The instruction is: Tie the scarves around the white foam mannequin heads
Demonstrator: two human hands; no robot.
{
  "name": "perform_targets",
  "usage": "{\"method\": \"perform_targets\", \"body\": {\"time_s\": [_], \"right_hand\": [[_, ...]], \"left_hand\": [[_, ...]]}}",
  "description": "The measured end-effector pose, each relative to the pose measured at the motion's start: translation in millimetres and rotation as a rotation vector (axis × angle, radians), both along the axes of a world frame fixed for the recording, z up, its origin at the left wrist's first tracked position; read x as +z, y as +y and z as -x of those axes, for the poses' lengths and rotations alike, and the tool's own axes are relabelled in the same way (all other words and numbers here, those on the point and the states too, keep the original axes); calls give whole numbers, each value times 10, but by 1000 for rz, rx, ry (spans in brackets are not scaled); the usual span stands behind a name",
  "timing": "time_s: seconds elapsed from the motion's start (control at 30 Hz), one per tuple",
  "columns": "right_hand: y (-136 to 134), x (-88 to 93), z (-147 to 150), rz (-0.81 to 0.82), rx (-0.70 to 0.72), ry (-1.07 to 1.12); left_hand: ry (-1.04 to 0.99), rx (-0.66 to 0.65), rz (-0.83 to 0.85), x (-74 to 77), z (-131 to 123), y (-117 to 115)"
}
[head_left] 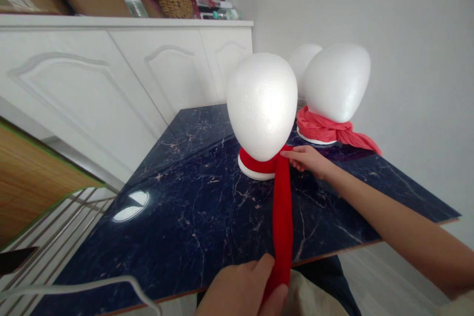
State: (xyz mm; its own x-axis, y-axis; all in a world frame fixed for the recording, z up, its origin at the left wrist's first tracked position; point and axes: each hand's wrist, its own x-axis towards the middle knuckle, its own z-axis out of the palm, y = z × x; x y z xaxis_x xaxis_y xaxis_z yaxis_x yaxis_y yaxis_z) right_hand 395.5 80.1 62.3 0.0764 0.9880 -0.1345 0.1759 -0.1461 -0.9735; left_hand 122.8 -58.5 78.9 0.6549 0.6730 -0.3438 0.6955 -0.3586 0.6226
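Note:
A bright red scarf point(282, 212) wraps round the neck of a white foam mannequin head point(262, 103) standing on the table. One long end of it hangs down over the table toward me. Low at the table's front edge, my left hand point(246, 284) is closed round that hanging end. My right hand point(305, 158) pinches the scarf at the side of the neck, just below the foam head's chin. The far side of the wrap is hidden behind the head.
Another foam head point(338, 81) with a coral scarf point(322, 126) stands at the right, a third foam head point(301, 61) behind it. The dark blue marbled table point(166, 217) meets white cabinets point(174, 66) at the back. A white cable point(92, 284) crosses the lower left.

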Motion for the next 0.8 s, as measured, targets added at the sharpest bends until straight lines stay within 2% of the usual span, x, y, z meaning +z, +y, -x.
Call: {"method": "perform_targets", "body": {"time_s": [0.1, 0.2, 0.33, 0.43, 0.57, 0.63, 0.73, 0.8], "right_hand": [[-31, 20, -93, -79, 18, -124], [-69, 29, -163, -201, -18, -138], [-111, -11, -145, -382, -94, -84], [-113, -41, -28, -345, -76, -59], [-85, -9, 188, -377, 62, 76], [-75, 21, 273, -407, 132, 123], [-78, 46, 331, -406, 152, 130], [-97, 52, 330, -401, 152, 146]], "left_hand": [[22, -45, -22, 204, 55, 69], [-118, 93, -165, 308, 87, 227], [-268, 335, -349, 188, 77, 569], [-323, 396, -454, 28, 50, 905], [-413, 412, -443, -77, -67, 1340], [-507, 365, -385, -80, -171, 1476], [-675, 276, -267, -85, -337, 1536], [-750, 271, -221, -100, -421, 1504]]}}
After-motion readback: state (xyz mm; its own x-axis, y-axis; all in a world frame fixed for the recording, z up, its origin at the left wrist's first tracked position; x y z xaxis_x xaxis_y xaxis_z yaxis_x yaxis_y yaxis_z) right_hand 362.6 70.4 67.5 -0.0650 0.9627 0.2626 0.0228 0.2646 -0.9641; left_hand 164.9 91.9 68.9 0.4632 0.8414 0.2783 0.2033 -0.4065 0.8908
